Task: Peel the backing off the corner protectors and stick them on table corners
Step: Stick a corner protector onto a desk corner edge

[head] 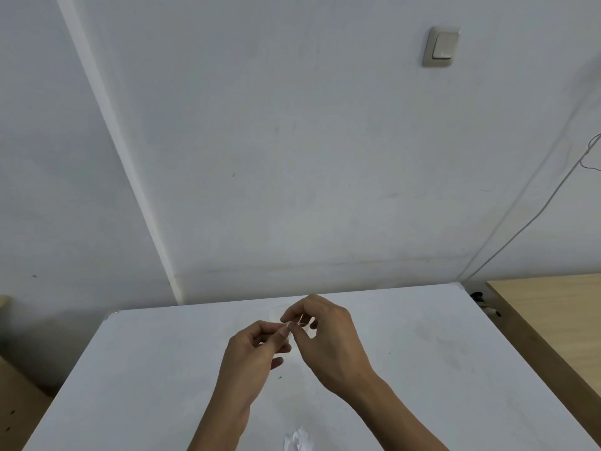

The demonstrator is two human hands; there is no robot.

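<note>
Corner protector (297, 323), small and clear, is pinched between fingertips of left hand (257, 353) and right hand (328, 340), held above the white bench (439, 369). Crumpled backing scraps (297, 441) lie at bench's near edge.

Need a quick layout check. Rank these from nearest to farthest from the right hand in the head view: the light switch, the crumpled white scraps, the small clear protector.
1. Small clear protector: pinched at the fingertips of the right hand and left hand.
2. Crumpled white scraps: on the white table, at the near edge of the view.
3. Light switch: high on the wall, upper right.
</note>
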